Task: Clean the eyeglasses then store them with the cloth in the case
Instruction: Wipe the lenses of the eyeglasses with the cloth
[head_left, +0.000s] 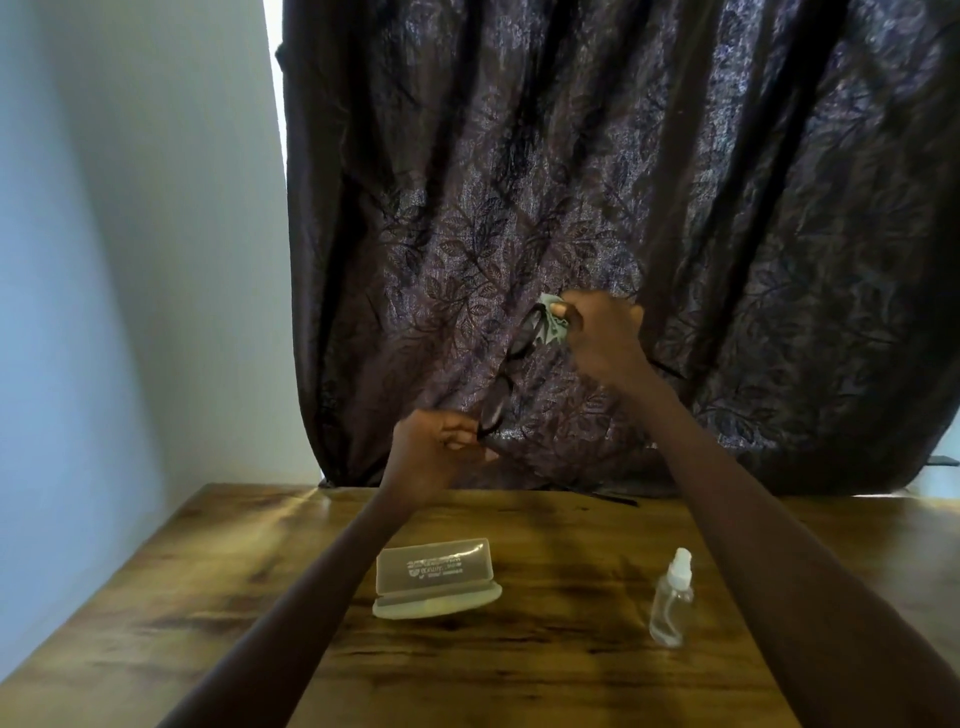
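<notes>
I hold dark-framed eyeglasses (511, 364) raised in the air in front of the curtain, tilted from lower left to upper right. My left hand (436, 452) grips the lower end of the frame. My right hand (605, 338) pinches a pale green cloth (553, 325) around the upper lens. The beige eyeglass case (434, 577) stands open on the wooden table (156, 623) below my left forearm, its lid upright with printed text on it.
A small clear spray bottle (671, 597) with a white nozzle stands on the table, right of the case and beside my right forearm. A dark leaf-patterned curtain (623, 182) hangs behind the table. A pale wall (130, 260) is at left.
</notes>
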